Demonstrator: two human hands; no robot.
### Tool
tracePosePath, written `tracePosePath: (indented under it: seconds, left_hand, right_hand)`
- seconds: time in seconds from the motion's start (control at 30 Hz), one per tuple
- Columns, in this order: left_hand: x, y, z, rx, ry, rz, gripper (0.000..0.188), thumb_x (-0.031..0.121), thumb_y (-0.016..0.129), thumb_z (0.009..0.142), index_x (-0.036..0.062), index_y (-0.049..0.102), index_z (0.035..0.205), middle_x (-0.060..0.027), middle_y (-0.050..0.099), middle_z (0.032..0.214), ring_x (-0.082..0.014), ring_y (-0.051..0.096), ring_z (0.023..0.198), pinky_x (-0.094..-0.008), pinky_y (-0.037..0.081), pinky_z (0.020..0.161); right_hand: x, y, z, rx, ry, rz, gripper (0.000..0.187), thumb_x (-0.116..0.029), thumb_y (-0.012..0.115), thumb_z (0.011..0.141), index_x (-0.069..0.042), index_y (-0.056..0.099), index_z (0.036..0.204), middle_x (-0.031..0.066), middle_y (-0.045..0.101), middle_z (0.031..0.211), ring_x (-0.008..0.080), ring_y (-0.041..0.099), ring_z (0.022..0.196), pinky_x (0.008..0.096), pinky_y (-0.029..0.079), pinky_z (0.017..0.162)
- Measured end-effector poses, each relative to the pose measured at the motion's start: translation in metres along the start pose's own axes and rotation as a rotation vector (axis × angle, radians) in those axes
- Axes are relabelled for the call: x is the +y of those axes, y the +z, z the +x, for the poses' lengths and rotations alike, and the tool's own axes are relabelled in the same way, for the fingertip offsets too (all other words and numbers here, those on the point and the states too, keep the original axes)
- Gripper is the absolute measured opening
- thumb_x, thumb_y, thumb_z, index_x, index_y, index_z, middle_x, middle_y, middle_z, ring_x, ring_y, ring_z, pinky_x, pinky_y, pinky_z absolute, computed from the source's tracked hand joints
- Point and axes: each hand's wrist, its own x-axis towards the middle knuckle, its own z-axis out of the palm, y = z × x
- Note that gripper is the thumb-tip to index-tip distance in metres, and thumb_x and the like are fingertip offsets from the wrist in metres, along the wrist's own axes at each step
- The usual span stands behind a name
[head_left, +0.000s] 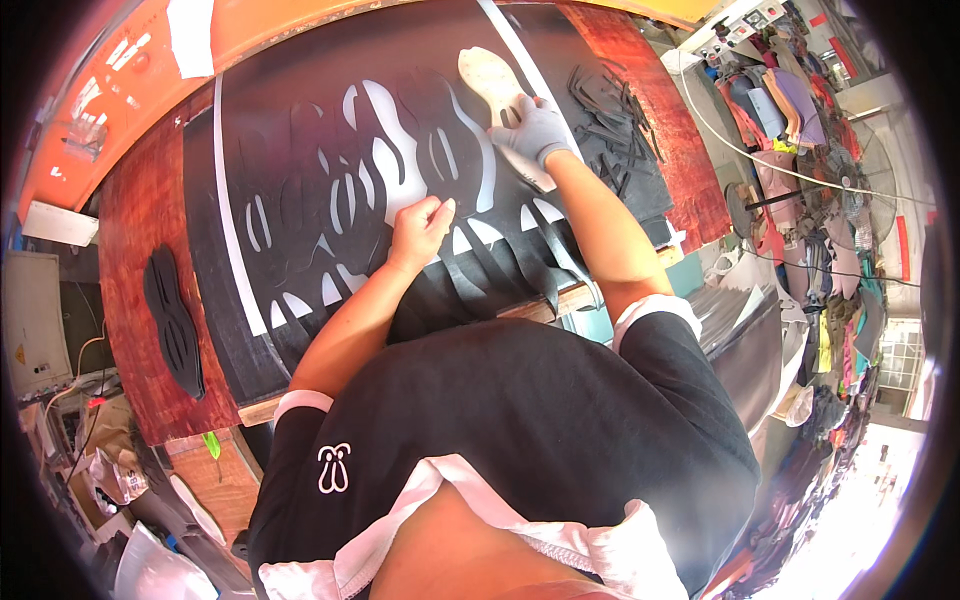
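Note:
My right hand [535, 132], in a grey glove, grips the middle of a cream, sole-shaped cutting die [488, 76] with slots in it. The die lies along the far right of a black sheet [290, 100], next to a white strip. My bare left hand [421, 232] is closed over the sheet's near middle, fingers curled in; whatever they may hold is hidden. Around it, the sheet is full of sole-shaped cuts and slots, with pale surface [400, 165] showing through several gaps. The sheet's cut near edge droops in black strips toward me.
Stacked black sole pieces [173, 320] lie on the reddish board at left. Thin black offcuts [612, 125] are heaped at far right. An orange machine beam [130, 75] spans the far left side. Colourful material [790, 110] is piled beyond the table at right.

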Motion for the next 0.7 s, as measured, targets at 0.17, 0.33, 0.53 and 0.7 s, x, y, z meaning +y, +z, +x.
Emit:
tracePosePath:
  seconds: [0.17, 0.33, 0.53, 0.7]
  left_hand:
    - [0.025, -0.018, -0.026, -0.064, 0.194, 0.255, 0.026, 0.015, 0.06, 0.089, 0.0012, 0.053, 0.069, -0.0032, 0.054, 0.058, -0.0084, 0.05, 0.051, -0.0251, 0.039, 0.048]
    - [0.039, -0.064, -0.094, 0.051, 0.486, 0.608, 0.011, 0.006, 0.066, 0.075, 0.0045, 0.056, 0.071, -0.0092, 0.055, 0.066, -0.0278, 0.055, 0.059, -0.0351, 0.044, 0.052]
    - [0.001, -0.113, -0.185, 0.023, 0.548, 0.929, 0.015, 0.014, 0.071, 0.069, 0.0085, 0.059, 0.077, -0.0055, 0.058, 0.077, -0.0271, 0.056, 0.077, -0.0409, 0.04, 0.067]
    - [-0.021, -0.109, -0.199, 0.099, 0.456, 1.115, 0.016, 0.02, 0.072, 0.068, 0.0105, 0.059, 0.07, -0.0035, 0.055, 0.077, -0.0259, 0.053, 0.074, -0.0421, 0.037, 0.065]
  right_hand:
    - [0.058, -0.003, -0.042, 0.325, -0.094, 0.253, 0.077, -0.045, 0.066, 0.074, 0.003, 0.044, 0.13, 0.0247, 0.045, 0.131, 0.037, 0.042, 0.123, 0.0414, 0.036, 0.102]
    - [0.122, -0.001, -0.177, 0.381, 0.087, 0.255, 0.049, -0.034, 0.064, 0.082, 0.003, 0.056, 0.114, 0.0209, 0.06, 0.106, 0.0346, 0.058, 0.102, 0.0394, 0.045, 0.088]
    - [0.149, 0.029, -0.234, 0.584, -0.184, 0.037, 0.01, -0.016, 0.061, 0.073, -0.007, 0.059, 0.078, 0.0116, 0.056, 0.071, 0.0326, 0.055, 0.069, 0.0416, 0.043, 0.066]
    - [0.15, 0.03, -0.226, 0.706, -0.265, 0.062, 0.011, -0.018, 0.058, 0.074, -0.007, 0.06, 0.074, 0.0103, 0.057, 0.07, 0.0307, 0.055, 0.065, 0.0399, 0.043, 0.062]
